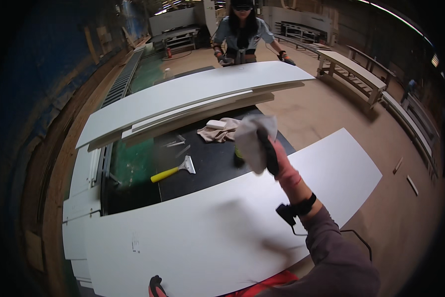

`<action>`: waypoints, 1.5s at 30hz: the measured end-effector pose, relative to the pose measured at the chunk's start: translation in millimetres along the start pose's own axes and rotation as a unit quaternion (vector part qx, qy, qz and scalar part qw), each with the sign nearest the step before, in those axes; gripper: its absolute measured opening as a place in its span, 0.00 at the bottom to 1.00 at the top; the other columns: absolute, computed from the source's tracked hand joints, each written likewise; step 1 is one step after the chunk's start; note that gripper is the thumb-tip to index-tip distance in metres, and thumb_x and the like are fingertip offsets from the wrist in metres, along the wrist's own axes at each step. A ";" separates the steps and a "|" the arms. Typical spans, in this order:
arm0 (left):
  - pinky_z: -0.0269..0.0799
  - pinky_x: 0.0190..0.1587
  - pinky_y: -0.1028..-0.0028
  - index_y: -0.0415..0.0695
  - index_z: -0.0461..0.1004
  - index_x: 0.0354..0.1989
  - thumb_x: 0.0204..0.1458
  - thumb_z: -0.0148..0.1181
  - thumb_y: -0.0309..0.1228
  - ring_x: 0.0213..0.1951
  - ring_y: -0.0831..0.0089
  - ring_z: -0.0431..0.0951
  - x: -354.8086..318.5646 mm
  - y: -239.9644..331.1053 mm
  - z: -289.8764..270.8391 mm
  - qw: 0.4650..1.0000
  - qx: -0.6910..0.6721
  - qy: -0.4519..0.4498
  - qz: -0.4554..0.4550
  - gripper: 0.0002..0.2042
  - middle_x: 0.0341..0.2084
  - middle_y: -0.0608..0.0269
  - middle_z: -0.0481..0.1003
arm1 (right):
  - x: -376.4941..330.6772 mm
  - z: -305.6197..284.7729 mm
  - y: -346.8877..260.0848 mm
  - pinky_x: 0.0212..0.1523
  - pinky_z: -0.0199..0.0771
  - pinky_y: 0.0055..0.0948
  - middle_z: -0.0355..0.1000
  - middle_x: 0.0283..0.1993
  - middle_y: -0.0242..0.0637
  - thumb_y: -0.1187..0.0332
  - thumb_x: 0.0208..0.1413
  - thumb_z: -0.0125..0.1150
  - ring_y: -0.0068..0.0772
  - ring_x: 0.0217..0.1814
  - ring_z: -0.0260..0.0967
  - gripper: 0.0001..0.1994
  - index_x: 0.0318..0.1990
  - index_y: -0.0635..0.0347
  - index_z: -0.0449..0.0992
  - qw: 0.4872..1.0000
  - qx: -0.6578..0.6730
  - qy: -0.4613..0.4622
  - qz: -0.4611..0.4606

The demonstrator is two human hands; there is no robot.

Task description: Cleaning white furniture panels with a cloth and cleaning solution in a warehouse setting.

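My right hand (272, 156), in a pink and black glove, is closed on a pale grey cloth (252, 136) raised above the far edge of a long white panel (183, 247). My left hand (155, 287), gloved in red and black, touches the panel at the bottom of the view; most of it is cut off. Beyond the panel, a scraper (175, 171) with a yellow handle and a wide metal blade lies on the dark tabletop (207, 171). A green object (238, 157) is partly hidden behind the raised cloth.
A beige cloth (212, 133) with a white block (216, 124) on it lies between my panel and stacked white panels (193, 94). Across the table stands another person (242, 34) wearing gloves. Wooden benches (351, 74) stand at the right; strips (412, 184) lie on the floor.
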State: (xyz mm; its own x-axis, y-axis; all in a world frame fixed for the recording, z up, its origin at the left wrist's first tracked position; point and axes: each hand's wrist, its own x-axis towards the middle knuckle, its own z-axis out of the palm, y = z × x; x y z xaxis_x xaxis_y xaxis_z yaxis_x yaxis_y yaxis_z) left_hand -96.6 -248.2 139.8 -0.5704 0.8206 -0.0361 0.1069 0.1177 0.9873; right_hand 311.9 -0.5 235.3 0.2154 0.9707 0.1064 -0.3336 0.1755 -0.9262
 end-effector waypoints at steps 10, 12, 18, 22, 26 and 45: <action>0.66 0.50 0.71 0.32 0.70 0.46 0.57 0.46 0.26 0.44 0.67 0.72 22.3 14.7 -4.3 0.996 0.087 -0.019 0.010 0.13 0.41 0.56 0.73 | 151.8 -50.0 68.1 0.62 0.49 0.49 0.57 0.61 0.48 0.60 0.39 0.62 0.52 0.64 0.51 0.26 0.51 0.42 0.71 0.574 -0.804 -0.007 -0.158; 0.66 0.50 0.71 0.32 0.71 0.46 0.57 0.47 0.26 0.44 0.67 0.72 35.3 13.9 -18.5 0.977 0.196 -0.046 0.065 0.13 0.41 0.55 0.74 | 151.5 -51.9 87.5 0.61 0.51 0.49 0.58 0.60 0.44 0.61 0.39 0.63 0.49 0.64 0.52 0.25 0.51 0.43 0.71 0.665 -0.733 0.006 -0.141; 0.67 0.49 0.71 0.34 0.72 0.45 0.55 0.48 0.26 0.43 0.67 0.73 89.4 7.2 -48.2 0.965 0.235 -0.052 0.103 0.13 0.40 0.55 0.75 | 135.0 -32.0 75.5 0.61 0.51 0.49 0.56 0.60 0.45 0.66 0.36 0.65 0.49 0.62 0.53 0.34 0.57 0.46 0.63 0.631 -0.761 0.032 -0.147; 0.68 0.49 0.70 0.35 0.71 0.47 0.53 0.51 0.25 0.44 0.66 0.73 145.3 0.9 -60.5 0.940 0.254 -0.120 0.196 0.13 0.42 0.54 0.74 | 105.7 -32.2 66.1 0.61 0.51 0.48 0.54 0.60 0.49 0.69 0.34 0.64 0.50 0.62 0.53 0.40 0.62 0.49 0.56 0.593 -0.789 0.025 -0.156; 0.67 0.50 0.70 0.36 0.70 0.48 0.53 0.51 0.25 0.46 0.65 0.73 217.9 -0.6 -68.6 0.910 0.293 -0.177 0.235 0.14 0.44 0.52 0.74 | 36.4 -37.0 56.7 0.59 0.52 0.45 0.54 0.60 0.50 0.65 0.31 0.70 0.51 0.61 0.53 0.44 0.62 0.51 0.55 0.645 -0.740 0.066 -0.180; 0.72 0.41 0.61 0.42 0.67 0.51 0.58 0.40 0.30 0.41 0.53 0.75 527.0 -151.1 31.6 0.652 0.552 -0.372 0.363 0.15 0.38 0.46 0.74 | -398.4 -33.5 221.7 0.40 0.69 0.35 0.72 0.29 0.50 0.42 0.51 0.55 0.41 0.35 0.70 0.33 0.38 0.76 0.72 0.734 -0.340 0.437 0.394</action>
State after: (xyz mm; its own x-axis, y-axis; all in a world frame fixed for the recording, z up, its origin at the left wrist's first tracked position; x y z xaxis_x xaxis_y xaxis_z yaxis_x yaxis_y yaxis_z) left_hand -387.7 184.2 -33.2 0.4663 0.8799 -0.0915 0.8839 -0.4592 0.0884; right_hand 182.9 -353.9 -24.6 0.8070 0.1991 -0.5560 -0.2001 -0.7936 -0.5745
